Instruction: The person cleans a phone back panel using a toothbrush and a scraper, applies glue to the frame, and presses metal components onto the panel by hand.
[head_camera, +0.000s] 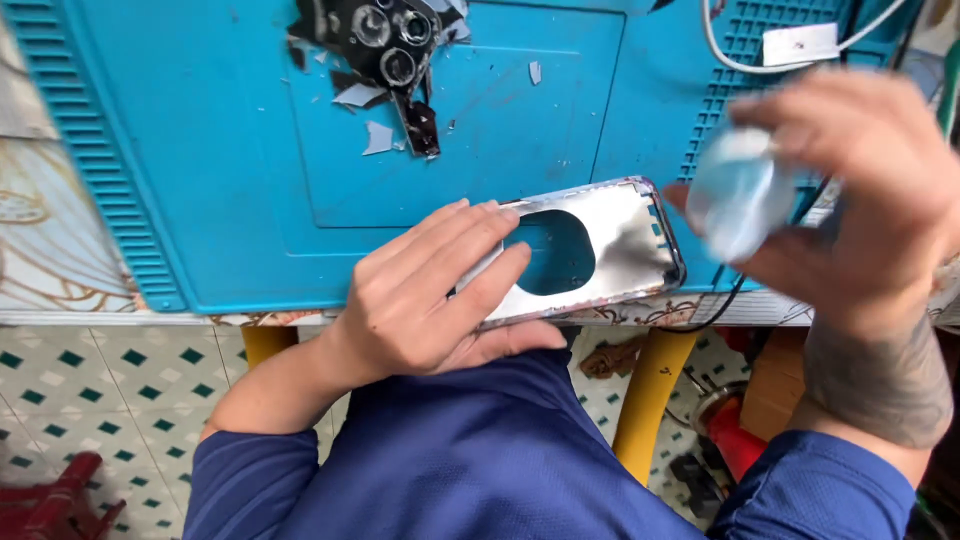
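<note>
My left hand (430, 295) lies flat on a phone frame (600, 250), fingers stretched out and pressing its near end down rather than curled round it. The frame sits at the front edge of the blue mat (200, 150), tilted so its far end points up and to the right. Its inner face is bare, shiny metal, and a large rounded cutout (556, 252) in it shows the mat underneath. My right hand (860, 190) hovers above and to the right of the frame, clear of it, with the fingers closed around a small clear bottle (735, 195). Both hand and bottle are blurred, so I cannot make out the bottle's cap or what is inside. At the back of the mat, well apart from the frame, lies a black camera module (385, 45) with three round lenses, and pale shards (378, 138) are scattered about it. A white cable (720, 55) loops across the mat's far right corner beside a small white tag (800, 43). Below the table edge I see my blue sleeves (480, 450), a yellow table leg (650, 400) and a green-and-white tiled floor (90, 380).
</note>
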